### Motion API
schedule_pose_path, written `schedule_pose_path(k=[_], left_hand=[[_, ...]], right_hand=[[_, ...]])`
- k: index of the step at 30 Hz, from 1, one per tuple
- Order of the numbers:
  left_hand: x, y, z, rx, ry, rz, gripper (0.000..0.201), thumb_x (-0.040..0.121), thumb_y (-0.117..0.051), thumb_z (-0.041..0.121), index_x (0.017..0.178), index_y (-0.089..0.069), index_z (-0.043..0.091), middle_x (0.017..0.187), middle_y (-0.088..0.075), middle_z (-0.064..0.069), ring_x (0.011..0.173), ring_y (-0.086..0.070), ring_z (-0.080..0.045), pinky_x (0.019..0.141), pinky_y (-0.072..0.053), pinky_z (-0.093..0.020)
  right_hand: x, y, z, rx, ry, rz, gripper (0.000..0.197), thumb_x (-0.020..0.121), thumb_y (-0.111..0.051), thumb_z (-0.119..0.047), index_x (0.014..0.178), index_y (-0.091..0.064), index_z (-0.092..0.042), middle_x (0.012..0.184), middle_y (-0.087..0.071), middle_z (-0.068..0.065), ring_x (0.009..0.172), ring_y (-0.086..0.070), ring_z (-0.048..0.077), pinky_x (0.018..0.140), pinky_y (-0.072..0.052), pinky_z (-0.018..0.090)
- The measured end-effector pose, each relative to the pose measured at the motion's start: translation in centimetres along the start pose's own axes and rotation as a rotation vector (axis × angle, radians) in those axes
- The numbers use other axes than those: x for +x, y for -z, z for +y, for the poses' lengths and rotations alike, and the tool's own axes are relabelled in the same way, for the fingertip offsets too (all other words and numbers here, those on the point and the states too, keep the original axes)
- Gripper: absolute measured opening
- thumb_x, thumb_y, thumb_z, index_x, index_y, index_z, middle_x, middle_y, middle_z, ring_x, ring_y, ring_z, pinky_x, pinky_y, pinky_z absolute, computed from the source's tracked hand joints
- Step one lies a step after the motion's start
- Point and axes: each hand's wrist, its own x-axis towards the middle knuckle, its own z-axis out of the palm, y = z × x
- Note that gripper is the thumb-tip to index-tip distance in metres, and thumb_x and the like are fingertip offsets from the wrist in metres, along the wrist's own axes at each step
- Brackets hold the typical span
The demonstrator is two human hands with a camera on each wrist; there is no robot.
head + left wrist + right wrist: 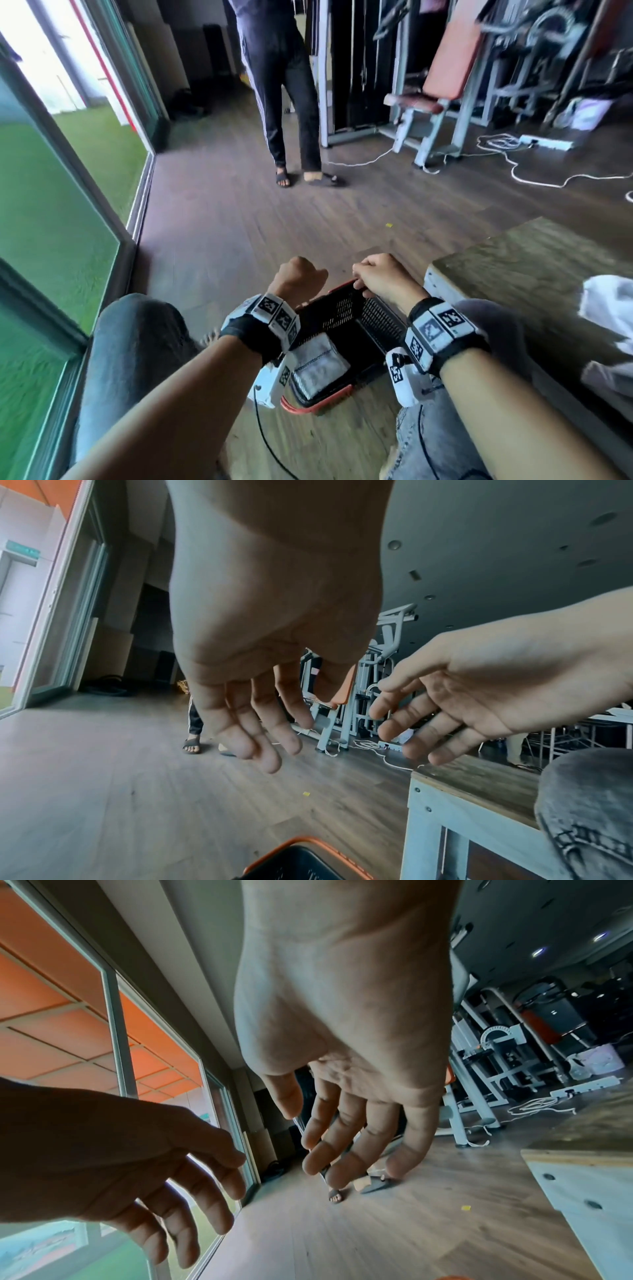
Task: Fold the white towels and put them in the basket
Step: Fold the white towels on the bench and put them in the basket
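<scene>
A black mesh basket [346, 310] with an orange-red rim stands on the floor between my knees. One folded white towel [320, 366] lies inside it. My left hand [298, 277] and right hand [376, 274] hover side by side over the basket's far rim. The left wrist view shows the left hand [260, 737] with relaxed, empty fingers, the right hand [428, 723] beside it and the basket rim [301, 841] below. In the right wrist view the right hand [342, 1145] is also loose and empty. More white towels [609, 308] lie crumpled on the wooden platform [531, 270] to my right.
A person in dark trousers and sandals [291, 113] stands a few steps ahead. Gym machines [445, 85] fill the back right, with a white cable and power strip [544, 142] on the floor. A glass wall [68, 212] runs along the left.
</scene>
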Motion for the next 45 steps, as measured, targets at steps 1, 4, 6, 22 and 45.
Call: schedule_pose_path(k=[1,4,6,22,45], left_hand=[[-0.2,0.1,0.4,0.003,-0.024,0.012,0.039,0.06,-0.047,0.036,0.073,-0.07,0.008,0.075,-0.074,-0.009,0.068,-0.071,-0.03,0.071,-0.062,-0.043],[-1.0,0.4,1.9,0.0,-0.095,0.021,0.038,0.059,-0.046,0.035,0.067,-0.071,0.008,0.067,-0.073,-0.007,0.065,-0.071,-0.028,0.069,-0.062,-0.043],[-1.4,0.5,3.0,-0.021,-0.129,0.03,0.036,0.06,-0.047,0.035,0.064,-0.071,0.009,0.064,-0.073,-0.006,0.064,-0.071,-0.027,0.068,-0.062,-0.04],[-4.7,-2.2,13.1,-0.199,-0.428,-0.124,0.032,0.067,-0.05,0.038,0.063,-0.07,0.012,0.062,-0.072,-0.006,0.058,-0.069,-0.024,0.066,-0.057,-0.036],[-13.4,-27.1,21.3,0.203,-0.947,-0.648,0.034,0.088,-0.053,0.018,0.119,-0.064,0.009,0.116,-0.065,-0.017,0.107,-0.063,-0.032,0.089,-0.048,-0.029]], right_hand=[[-0.6,0.6,-0.3,0.012,0.007,0.025,0.027,0.075,-0.054,-0.035,0.067,-0.069,-0.014,0.066,-0.075,0.003,0.073,-0.074,0.027,0.083,-0.059,0.051],[-1.8,2.3,-1.3,0.039,0.02,0.094,0.027,0.068,-0.051,-0.036,0.066,-0.067,-0.014,0.062,-0.074,-0.001,0.072,-0.074,0.027,0.081,-0.06,0.051],[-2.5,3.3,-2.0,0.043,0.025,0.141,0.024,0.07,-0.052,-0.034,0.066,-0.067,-0.015,0.061,-0.074,-0.004,0.075,-0.074,0.025,0.081,-0.06,0.049],[-11.0,11.9,-4.4,-0.075,-0.104,0.542,0.025,0.076,-0.046,-0.035,0.072,-0.062,-0.015,0.08,-0.073,0.005,0.081,-0.07,0.029,0.086,-0.056,0.04],[-26.3,22.6,17.9,-0.18,-0.653,0.711,0.006,0.094,-0.056,-0.02,0.096,-0.061,-0.02,0.102,-0.062,0.005,0.107,-0.056,0.027,0.076,-0.045,0.03]])
